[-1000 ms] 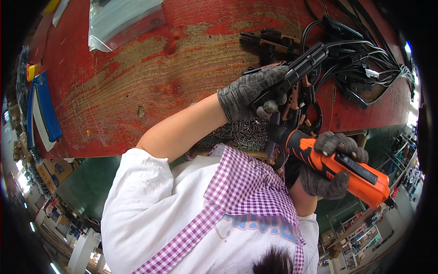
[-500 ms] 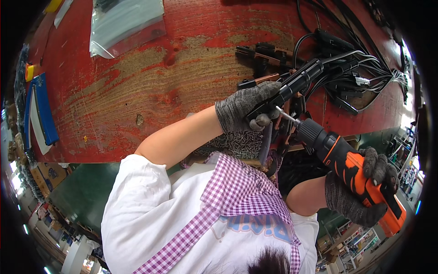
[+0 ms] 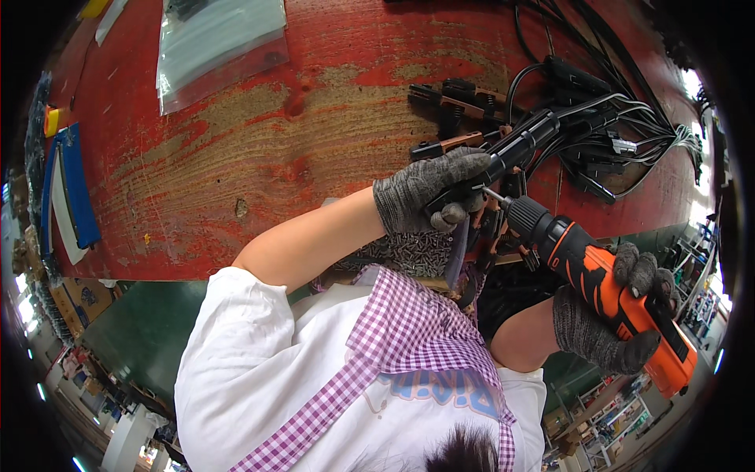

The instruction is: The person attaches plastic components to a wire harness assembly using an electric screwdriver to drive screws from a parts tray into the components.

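My left hand (image 3: pixel 429 189), in a dark grey knitted glove, is closed around a black tubular handle (image 3: pixel 525 144) with a dark cable at its far right end. It looks like part of a welding electrode holder. My right hand (image 3: pixel 591 337), gloved alike, grips an orange and black power screwdriver (image 3: pixel 595 279). The tool slants up and left, its thin bit reaching the handle's near side beside my left fingers. Whether the tip sits in a screw I cannot make out. Just below my left hand is a box of small metal screws (image 3: pixel 417 253).
Several copper-coloured clamp parts (image 3: pixel 464 106) with springs lie beyond my left hand. Bundled black cables (image 3: pixel 657 130) with black handles occupy the right of the worn red table (image 3: pixel 236 157). A clear plastic bag (image 3: pixel 224 59) lies far left, a blue holder (image 3: pixel 77 189) at the left edge.
The screwdriver and my right hand have shifted slightly left and up, bringing the chuck nearer the handle; less bit shows. The left hand keeps its hold, almost still.
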A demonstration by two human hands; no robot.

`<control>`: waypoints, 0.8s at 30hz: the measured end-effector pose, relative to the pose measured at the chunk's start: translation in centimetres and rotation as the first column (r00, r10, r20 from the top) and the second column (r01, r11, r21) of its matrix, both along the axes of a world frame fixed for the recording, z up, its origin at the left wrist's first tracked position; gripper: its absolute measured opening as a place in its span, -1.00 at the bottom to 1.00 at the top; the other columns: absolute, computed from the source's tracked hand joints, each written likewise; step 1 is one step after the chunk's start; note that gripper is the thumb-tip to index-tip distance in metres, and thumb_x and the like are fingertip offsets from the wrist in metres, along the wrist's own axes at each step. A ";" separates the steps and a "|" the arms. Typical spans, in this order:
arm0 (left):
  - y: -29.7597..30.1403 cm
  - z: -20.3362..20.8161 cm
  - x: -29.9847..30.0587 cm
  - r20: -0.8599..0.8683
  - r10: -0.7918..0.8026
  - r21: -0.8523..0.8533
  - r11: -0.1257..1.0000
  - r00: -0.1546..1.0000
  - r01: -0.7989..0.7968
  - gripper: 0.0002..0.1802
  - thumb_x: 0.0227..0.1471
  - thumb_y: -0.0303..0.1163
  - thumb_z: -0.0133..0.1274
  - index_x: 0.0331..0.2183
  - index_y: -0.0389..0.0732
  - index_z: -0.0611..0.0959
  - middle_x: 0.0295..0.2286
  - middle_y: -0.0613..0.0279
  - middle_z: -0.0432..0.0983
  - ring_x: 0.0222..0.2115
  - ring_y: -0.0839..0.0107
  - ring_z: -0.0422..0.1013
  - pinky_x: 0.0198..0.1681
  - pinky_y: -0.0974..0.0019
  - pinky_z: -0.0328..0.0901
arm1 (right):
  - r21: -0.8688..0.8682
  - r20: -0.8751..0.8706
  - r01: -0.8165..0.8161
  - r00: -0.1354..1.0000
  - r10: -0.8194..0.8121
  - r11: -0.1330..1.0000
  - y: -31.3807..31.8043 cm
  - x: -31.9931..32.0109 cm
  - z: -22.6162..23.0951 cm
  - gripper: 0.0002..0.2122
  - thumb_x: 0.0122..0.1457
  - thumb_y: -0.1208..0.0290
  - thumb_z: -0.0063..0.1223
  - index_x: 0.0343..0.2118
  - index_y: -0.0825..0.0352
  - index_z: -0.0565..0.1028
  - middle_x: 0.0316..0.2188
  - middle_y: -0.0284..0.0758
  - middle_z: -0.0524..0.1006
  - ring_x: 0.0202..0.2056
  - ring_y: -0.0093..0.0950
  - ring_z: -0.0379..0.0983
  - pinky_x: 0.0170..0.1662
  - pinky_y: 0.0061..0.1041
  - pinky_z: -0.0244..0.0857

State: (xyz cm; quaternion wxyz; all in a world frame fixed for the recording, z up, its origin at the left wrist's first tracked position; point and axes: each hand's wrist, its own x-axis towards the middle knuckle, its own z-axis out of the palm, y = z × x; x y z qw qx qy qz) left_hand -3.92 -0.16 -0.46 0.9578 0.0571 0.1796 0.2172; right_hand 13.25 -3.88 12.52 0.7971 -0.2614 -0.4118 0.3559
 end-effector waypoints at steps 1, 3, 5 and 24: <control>0.0 0.1 0.1 0.000 -0.001 0.001 1.000 1.000 0.001 -0.72 0.00 -0.07 -0.13 -0.34 -0.04 0.35 -0.66 0.31 0.35 -0.82 0.67 0.22 -0.86 0.69 0.09 | 0.001 0.000 0.001 1.000 -0.001 1.000 0.0 0.0 0.0 -0.69 -0.23 0.24 0.02 -0.40 0.32 0.40 -0.46 -0.38 0.39 -0.49 -0.54 0.30 -0.45 -0.60 0.19; -0.1 0.3 0.2 -0.041 0.068 -0.038 0.997 0.997 -0.069 -0.69 0.00 -0.15 -0.11 -0.31 -0.18 0.38 -0.67 0.23 0.39 -0.86 0.66 0.23 -0.92 0.69 0.10 | 0.003 0.022 0.043 0.999 -0.043 0.999 0.0 -0.2 -0.1 -0.68 -0.24 0.24 0.03 -0.40 0.33 0.40 -0.47 -0.37 0.38 -0.50 -0.54 0.30 -0.47 -0.60 0.19; -0.1 0.2 0.0 -0.030 0.051 -0.008 0.999 0.998 -0.051 -0.70 -0.02 -0.20 -0.07 -0.26 -0.12 0.33 -0.66 0.26 0.37 -0.84 0.67 0.22 -0.89 0.69 0.10 | -0.006 0.014 0.034 0.999 -0.034 0.999 0.1 -0.6 0.0 -0.67 -0.24 0.24 0.03 -0.39 0.33 0.39 -0.47 -0.37 0.38 -0.51 -0.54 0.30 -0.47 -0.60 0.18; 0.1 0.7 -0.2 -0.002 0.024 -0.033 0.999 1.000 -0.024 -0.75 -0.06 -0.30 -0.04 -0.29 -0.11 0.33 -0.67 0.33 0.34 -0.82 0.70 0.20 -0.86 0.72 0.08 | 0.029 0.038 0.054 0.998 -0.055 0.998 -0.1 0.3 -0.7 -0.62 -0.16 0.23 0.08 -0.28 0.32 0.32 -0.35 -0.32 0.36 -0.52 -0.53 0.29 -0.52 -0.60 0.16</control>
